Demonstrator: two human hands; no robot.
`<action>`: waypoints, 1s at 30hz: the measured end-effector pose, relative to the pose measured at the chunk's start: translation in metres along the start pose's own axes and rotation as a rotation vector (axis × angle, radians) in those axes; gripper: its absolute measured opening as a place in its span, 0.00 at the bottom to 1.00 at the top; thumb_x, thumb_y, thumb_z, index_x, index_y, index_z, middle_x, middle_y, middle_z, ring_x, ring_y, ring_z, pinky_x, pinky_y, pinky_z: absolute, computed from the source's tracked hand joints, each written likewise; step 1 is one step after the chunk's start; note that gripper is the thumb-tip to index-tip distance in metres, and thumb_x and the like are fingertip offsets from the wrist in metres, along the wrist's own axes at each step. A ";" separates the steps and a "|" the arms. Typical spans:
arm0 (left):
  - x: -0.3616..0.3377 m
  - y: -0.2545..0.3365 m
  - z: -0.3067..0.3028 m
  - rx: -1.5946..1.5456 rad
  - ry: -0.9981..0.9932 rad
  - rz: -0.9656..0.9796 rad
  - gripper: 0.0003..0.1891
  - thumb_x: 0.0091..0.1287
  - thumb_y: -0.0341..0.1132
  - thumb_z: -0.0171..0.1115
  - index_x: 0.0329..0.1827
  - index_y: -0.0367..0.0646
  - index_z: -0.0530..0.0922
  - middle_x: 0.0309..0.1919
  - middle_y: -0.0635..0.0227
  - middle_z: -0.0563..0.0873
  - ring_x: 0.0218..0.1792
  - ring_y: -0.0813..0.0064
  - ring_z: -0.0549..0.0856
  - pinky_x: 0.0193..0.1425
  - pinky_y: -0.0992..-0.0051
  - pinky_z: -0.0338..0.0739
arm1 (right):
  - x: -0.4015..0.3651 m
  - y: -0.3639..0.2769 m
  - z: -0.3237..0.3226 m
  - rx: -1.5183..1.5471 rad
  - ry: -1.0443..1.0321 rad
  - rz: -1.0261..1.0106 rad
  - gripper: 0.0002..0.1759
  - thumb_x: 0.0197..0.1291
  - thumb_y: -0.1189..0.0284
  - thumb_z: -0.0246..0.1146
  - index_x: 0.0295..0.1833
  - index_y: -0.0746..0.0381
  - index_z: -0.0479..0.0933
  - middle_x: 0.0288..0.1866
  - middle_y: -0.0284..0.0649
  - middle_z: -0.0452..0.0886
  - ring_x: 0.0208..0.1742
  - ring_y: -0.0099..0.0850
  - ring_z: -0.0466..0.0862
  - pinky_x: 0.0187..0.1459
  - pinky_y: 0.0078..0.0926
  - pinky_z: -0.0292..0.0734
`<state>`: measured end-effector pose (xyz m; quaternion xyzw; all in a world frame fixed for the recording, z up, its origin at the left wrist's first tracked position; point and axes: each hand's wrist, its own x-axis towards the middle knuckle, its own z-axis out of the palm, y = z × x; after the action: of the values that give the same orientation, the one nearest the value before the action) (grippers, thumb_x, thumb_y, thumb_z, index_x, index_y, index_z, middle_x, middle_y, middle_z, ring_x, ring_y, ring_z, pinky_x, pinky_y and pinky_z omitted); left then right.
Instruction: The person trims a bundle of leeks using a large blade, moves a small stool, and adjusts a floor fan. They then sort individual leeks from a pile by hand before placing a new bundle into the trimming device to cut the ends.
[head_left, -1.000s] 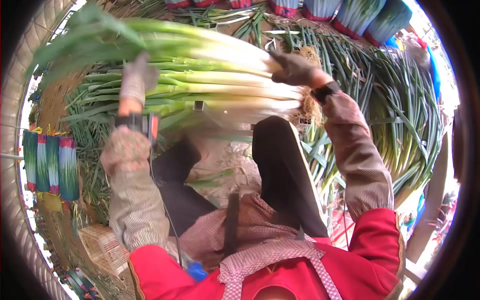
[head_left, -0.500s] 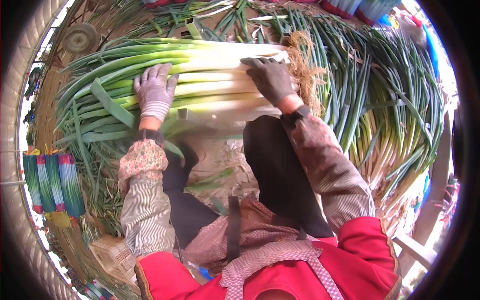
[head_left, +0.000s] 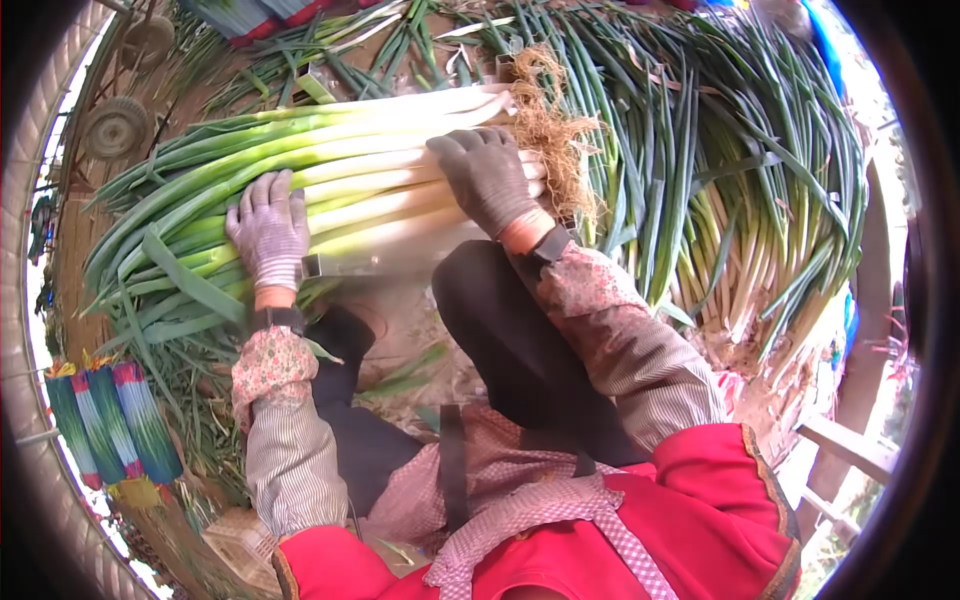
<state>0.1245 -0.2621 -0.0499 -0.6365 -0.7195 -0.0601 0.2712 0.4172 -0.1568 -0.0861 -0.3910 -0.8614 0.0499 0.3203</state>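
Note:
A thick bundle of long green onions (head_left: 370,140) lies across in front of me, green leaves at left, white stems and stringy roots (head_left: 565,135) at right. My left hand (head_left: 270,225), in a pale purple-grey glove, rests on the green part with its fingers stretched over the stalks. Over the white stems near the roots lies my right hand (head_left: 485,180) in a darker glove, its fingers laid across them. Both hands touch the near half of the bundle. The near lower edge of the bundle is blurred, and its underside is hidden.
A big heap of untrimmed green onions (head_left: 740,190) lies at right. Loose leaves (head_left: 390,50) litter the far side. Blue, green and red tape-like bundles (head_left: 120,420) hang at left, above a plastic crate (head_left: 240,545). A wooden post (head_left: 865,330) stands at the right edge.
The whole view has shifted, so the bundle sits further left. Both hands have slid slightly toward me across the stalks and stay on the bundle.

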 end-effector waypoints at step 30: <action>0.021 0.012 -0.004 -0.010 -0.006 0.023 0.18 0.70 0.40 0.61 0.63 0.55 0.81 0.70 0.72 0.78 0.74 0.67 0.71 0.78 0.47 0.55 | 0.072 -0.032 0.011 0.112 -0.373 0.218 0.13 0.69 0.57 0.59 0.45 0.50 0.86 0.42 0.40 0.89 0.44 0.42 0.88 0.42 0.46 0.77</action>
<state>0.1362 -0.2434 -0.0395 -0.6462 -0.7127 -0.0584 0.2665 0.3547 -0.1259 -0.0474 -0.4474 -0.8543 0.2033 0.1691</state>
